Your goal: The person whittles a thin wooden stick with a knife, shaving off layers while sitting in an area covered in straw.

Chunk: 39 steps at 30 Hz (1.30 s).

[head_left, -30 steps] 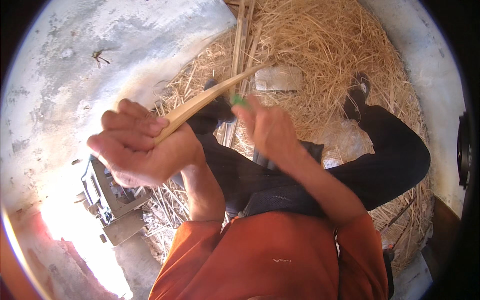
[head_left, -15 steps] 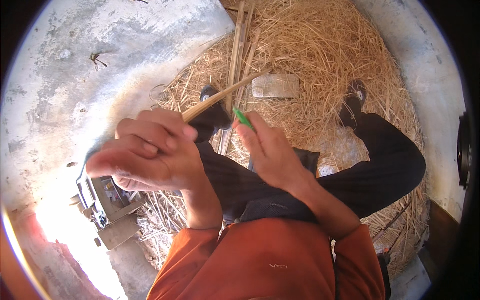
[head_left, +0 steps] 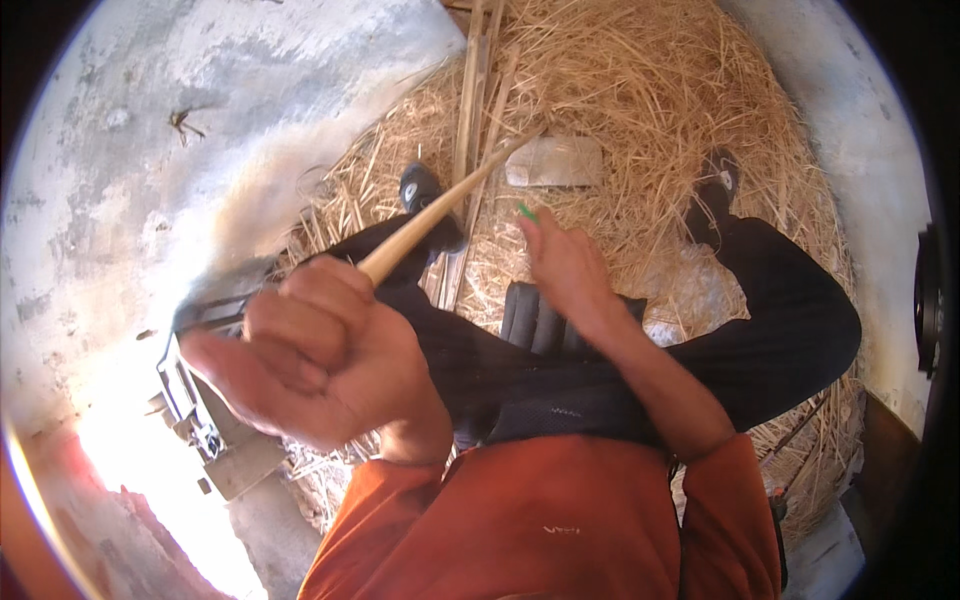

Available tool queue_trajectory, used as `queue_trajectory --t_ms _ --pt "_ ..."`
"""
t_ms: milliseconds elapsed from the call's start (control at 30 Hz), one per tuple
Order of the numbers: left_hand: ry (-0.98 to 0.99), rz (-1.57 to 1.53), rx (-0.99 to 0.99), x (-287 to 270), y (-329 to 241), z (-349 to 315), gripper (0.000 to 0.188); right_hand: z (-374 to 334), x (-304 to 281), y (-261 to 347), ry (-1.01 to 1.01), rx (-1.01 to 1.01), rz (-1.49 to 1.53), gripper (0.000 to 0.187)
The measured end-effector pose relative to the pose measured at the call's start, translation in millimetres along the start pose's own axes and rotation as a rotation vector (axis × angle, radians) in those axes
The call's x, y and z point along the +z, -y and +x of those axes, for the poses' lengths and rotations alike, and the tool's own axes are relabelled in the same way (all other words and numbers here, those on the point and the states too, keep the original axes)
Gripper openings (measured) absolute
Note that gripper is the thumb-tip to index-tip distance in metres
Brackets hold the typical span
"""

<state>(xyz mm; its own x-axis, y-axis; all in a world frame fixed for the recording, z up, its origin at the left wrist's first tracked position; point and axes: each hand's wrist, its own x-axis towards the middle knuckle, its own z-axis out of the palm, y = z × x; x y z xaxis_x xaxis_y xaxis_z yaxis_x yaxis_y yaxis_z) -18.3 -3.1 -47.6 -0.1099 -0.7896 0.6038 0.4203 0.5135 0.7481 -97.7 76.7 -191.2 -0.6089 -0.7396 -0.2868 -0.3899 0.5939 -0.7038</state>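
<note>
My left hand (head_left: 325, 350) is closed in a fist around the near end of a pale bamboo stick (head_left: 430, 220). The stick slants up and to the right, narrowing toward its far tip. To the right of the stick and apart from it is my right hand (head_left: 572, 268), its fingers curled shut. A small green piece (head_left: 527, 212) shows past its fingertips, looking like part of a narrow tool; the rest is covered by the hand, so its kind cannot be made out.
Loose straw (head_left: 640, 80) covers the ground, with long slats (head_left: 468, 100) and a flat block (head_left: 555, 162) on it. My crossed legs in black trousers (head_left: 780, 290) lie below. A grey machine-like object (head_left: 235, 462) stands at left by a whitish wall (head_left: 110, 120).
My right hand has moved right and slightly up, away from the stick, with the green piece. My left hand has turned a little and come slightly lower, still holding the stick.
</note>
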Motion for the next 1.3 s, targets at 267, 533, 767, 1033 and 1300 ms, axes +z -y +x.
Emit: queue_trajectory --t_ms 267,533,767,1033,1300 --pt "0.245 -0.195 0.072 -12.6 8.7 0.9 0.042 -12.0 -17.3 -3.9 -0.017 -0.235 0.502 0.032" --pt "0.464 -0.237 0.093 -27.3 11.3 6.7 0.041 -36.2 -25.5 37.7 0.021 -0.371 0.495 0.027" --pt "0.437 -0.297 0.063 -36.1 15.5 15.8 0.037 -10.5 16.6 6.3 -0.221 -0.408 0.171 0.027" --pt "0.653 -0.469 0.074 -41.1 10.6 19.1 0.041 35.3 23.5 -114.0 -0.08 0.015 -0.181 0.04" --pt "0.169 -0.221 0.008 -28.9 9.9 8.1 0.044 14.7 -4.0 -22.9 -0.006 -0.122 0.43 0.041"
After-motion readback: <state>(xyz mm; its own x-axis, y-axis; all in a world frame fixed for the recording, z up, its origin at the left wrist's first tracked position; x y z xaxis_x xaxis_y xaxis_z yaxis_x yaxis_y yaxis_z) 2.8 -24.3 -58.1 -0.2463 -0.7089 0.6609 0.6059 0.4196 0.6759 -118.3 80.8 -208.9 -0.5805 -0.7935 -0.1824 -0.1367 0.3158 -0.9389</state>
